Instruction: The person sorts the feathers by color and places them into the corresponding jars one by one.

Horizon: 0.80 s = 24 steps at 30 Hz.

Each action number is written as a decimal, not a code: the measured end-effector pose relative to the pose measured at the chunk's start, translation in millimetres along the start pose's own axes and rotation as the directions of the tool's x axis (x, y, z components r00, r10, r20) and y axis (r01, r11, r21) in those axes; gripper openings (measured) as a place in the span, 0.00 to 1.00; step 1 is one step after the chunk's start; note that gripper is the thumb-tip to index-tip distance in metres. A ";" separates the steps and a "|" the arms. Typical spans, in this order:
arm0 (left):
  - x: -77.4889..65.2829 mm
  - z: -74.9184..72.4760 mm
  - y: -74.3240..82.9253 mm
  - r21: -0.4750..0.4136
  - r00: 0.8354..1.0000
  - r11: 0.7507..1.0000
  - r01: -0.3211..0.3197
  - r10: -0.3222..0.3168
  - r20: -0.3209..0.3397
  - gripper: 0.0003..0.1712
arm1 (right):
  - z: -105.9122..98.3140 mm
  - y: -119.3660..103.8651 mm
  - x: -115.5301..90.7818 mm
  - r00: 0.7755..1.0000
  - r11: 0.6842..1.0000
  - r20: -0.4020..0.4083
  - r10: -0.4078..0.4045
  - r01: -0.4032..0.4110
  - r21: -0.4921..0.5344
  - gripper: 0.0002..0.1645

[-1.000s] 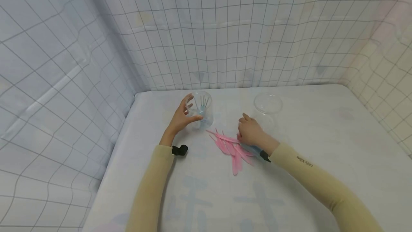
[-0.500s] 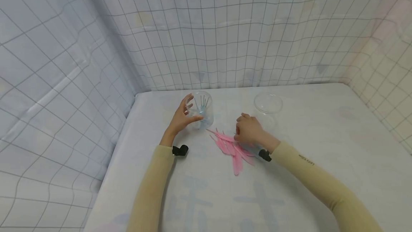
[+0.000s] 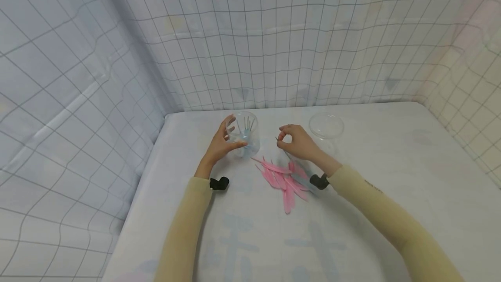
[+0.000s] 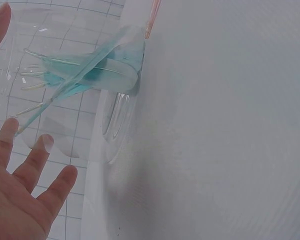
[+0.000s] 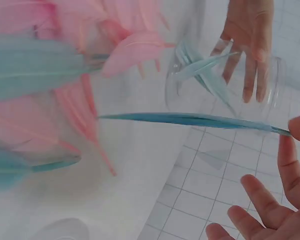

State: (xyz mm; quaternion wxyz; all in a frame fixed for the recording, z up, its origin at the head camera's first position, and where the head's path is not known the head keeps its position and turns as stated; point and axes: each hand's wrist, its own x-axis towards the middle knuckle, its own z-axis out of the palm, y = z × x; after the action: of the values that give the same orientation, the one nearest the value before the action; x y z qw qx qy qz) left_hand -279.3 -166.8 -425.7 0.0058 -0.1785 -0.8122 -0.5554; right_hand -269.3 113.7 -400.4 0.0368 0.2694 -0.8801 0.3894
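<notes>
Right now, your right hand (image 3: 299, 142) has its grip pinched on the quill of a blue feather (image 5: 190, 119), which slants back over the pink feathers (image 3: 278, 180), while the clear jar (image 3: 253, 141) stands leftward, your nearer left hand (image 3: 219, 146) curved round it.

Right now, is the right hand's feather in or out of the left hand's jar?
Out: the head view shows the blue feather pinched in the right hand, apart from the jar.
</notes>
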 end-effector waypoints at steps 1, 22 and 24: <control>0.1 0.0 -0.3 0.000 1.000 1.000 -0.001 0.001 -0.001 0.55 | -0.4 -2.2 3.4 1.000 0.999 -0.024 0.015 -0.014 0.046 0.04; 2.8 2.0 -7.2 -0.005 1.000 1.000 0.014 -0.014 -0.021 0.56 | 11.0 -60.0 66.1 0.900 0.751 -0.350 0.258 0.041 0.659 0.07; 6.2 2.3 -16.7 -0.006 0.999 1.000 0.016 -0.016 -0.028 0.56 | 16.3 -61.3 69.4 0.896 0.752 -0.356 0.265 0.040 0.658 0.09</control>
State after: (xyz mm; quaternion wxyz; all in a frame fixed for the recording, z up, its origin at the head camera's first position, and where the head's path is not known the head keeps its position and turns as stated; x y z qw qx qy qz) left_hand -289.7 -168.3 -440.3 0.0122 -0.1645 -0.8119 -0.5600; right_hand -295.3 37.5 -351.9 0.1090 0.1180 -0.6741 0.7209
